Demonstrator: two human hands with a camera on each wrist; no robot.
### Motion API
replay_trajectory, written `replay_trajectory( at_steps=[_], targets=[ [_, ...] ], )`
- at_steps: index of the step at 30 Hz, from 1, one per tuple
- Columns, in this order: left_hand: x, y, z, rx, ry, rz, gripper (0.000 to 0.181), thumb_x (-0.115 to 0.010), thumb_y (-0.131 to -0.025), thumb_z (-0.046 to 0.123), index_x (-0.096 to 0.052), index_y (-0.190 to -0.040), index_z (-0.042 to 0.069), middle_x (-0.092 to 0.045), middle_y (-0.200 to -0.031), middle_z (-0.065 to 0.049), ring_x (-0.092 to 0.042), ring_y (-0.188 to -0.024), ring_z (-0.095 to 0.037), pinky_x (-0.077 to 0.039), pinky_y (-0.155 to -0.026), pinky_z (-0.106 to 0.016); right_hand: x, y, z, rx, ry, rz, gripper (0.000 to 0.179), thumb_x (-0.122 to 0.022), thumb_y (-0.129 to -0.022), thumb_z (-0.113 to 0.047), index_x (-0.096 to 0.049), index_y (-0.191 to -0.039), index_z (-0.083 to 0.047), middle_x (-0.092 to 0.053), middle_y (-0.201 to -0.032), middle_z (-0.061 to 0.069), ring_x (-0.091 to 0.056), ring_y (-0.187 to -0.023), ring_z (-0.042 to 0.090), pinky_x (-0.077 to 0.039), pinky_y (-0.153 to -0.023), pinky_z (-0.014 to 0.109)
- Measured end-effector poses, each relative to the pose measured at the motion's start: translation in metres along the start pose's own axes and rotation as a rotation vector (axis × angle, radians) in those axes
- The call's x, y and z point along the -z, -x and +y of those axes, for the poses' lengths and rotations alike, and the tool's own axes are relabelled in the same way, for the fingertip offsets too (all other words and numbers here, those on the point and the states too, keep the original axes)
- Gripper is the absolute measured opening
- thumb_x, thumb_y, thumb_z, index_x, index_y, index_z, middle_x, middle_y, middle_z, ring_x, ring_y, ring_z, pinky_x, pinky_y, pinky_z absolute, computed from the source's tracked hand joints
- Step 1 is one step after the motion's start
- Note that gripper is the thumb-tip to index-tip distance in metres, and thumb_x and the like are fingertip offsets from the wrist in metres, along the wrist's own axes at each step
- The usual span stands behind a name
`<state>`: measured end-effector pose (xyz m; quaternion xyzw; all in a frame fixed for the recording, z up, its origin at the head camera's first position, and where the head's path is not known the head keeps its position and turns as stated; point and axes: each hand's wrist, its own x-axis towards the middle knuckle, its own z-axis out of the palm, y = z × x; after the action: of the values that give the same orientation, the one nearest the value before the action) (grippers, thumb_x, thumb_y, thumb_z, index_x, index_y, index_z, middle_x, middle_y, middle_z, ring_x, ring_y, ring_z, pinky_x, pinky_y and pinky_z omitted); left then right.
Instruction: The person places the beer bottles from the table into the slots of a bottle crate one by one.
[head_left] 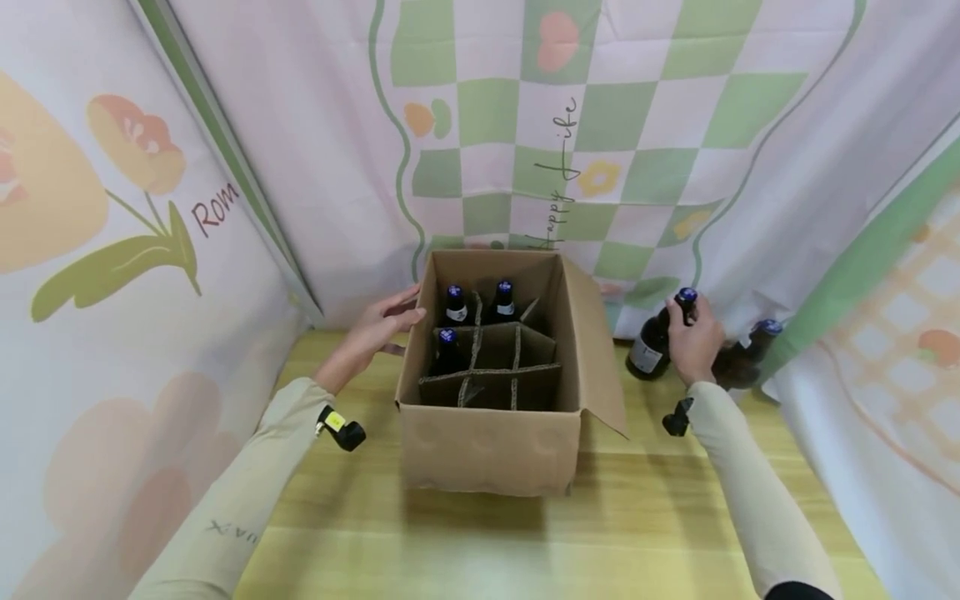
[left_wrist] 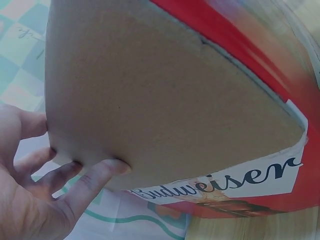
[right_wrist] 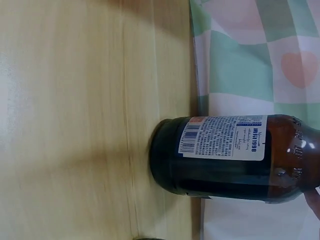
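Observation:
An open cardboard box [head_left: 491, 450] stands on the table with dividers inside. Three dark bottles with blue caps, one of them a front bottle [head_left: 447, 354], fill compartments on its left and back. My left hand [head_left: 371, 333] is at the box's left side; in the left wrist view its fingertips [left_wrist: 117, 166] press on the brown flap [left_wrist: 165, 95]. To the right of the box, my right hand [head_left: 695, 342] grips a brown glass beer bottle [head_left: 649, 348] by the neck. That bottle is upright; its white label [right_wrist: 225, 137] shows in the right wrist view.
Another brown bottle [head_left: 738, 360] stands just beyond my right hand, partly hidden by it. A cardboard flap [head_left: 600, 350] juts out from the box's right side. Printed curtains [head_left: 622, 100] hang behind and on both sides of the wooden table [head_left: 360, 533].

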<state>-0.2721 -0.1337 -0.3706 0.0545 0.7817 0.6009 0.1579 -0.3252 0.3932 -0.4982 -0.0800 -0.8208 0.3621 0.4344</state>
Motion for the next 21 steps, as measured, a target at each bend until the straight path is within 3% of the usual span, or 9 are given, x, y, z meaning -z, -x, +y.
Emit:
replay_trajectory(
  at_steps=[7,12,18,21],
  targets=[
    [-0.001,0.0,0.001,-0.01,-0.004,-0.002,0.066,-0.061,-0.106,0.033,-0.032,-0.165,0.031,-0.031,-0.171,-0.01,-0.046,-0.145,-0.041,-0.063,-0.089,-0.043,-0.003,0.007,-0.005,0.003,0.012,0.0,0.029,-0.072,-0.101,-0.025,-0.067,-0.111,0.002,-0.075,-0.109,0.028,-0.071,-0.103,0.05,-0.057,-0.089,0.062],
    [0.0,0.001,0.0,-0.011,-0.013,-0.001,0.066,-0.061,-0.106,0.033,-0.032,-0.165,0.031,-0.032,-0.17,-0.01,-0.047,-0.145,-0.04,-0.063,-0.087,-0.041,-0.002,0.013,-0.009,0.025,0.012,0.009,0.028,-0.071,-0.101,-0.023,-0.066,-0.108,0.003,-0.073,-0.103,0.032,-0.069,-0.096,0.054,-0.054,-0.082,0.064],
    [0.002,0.001,0.0,-0.013,-0.02,0.002,0.066,-0.061,-0.106,0.031,-0.032,-0.165,0.03,-0.033,-0.17,-0.012,-0.048,-0.143,-0.04,-0.064,-0.083,-0.037,-0.002,0.013,-0.018,0.014,-0.035,-0.08,0.03,-0.066,-0.104,-0.026,-0.062,-0.101,0.003,-0.071,-0.097,0.028,-0.067,-0.089,0.043,-0.049,-0.075,0.044],
    [0.0,-0.001,0.001,-0.012,-0.019,-0.005,0.067,-0.062,-0.106,0.032,-0.032,-0.165,0.03,-0.033,-0.17,-0.011,-0.048,-0.143,-0.04,-0.064,-0.083,-0.037,-0.001,0.012,-0.021,-0.012,-0.076,-0.098,0.025,-0.067,-0.104,-0.021,-0.062,-0.101,0.004,-0.071,-0.1,0.026,-0.069,-0.097,0.037,-0.048,-0.078,0.029]
  ],
)
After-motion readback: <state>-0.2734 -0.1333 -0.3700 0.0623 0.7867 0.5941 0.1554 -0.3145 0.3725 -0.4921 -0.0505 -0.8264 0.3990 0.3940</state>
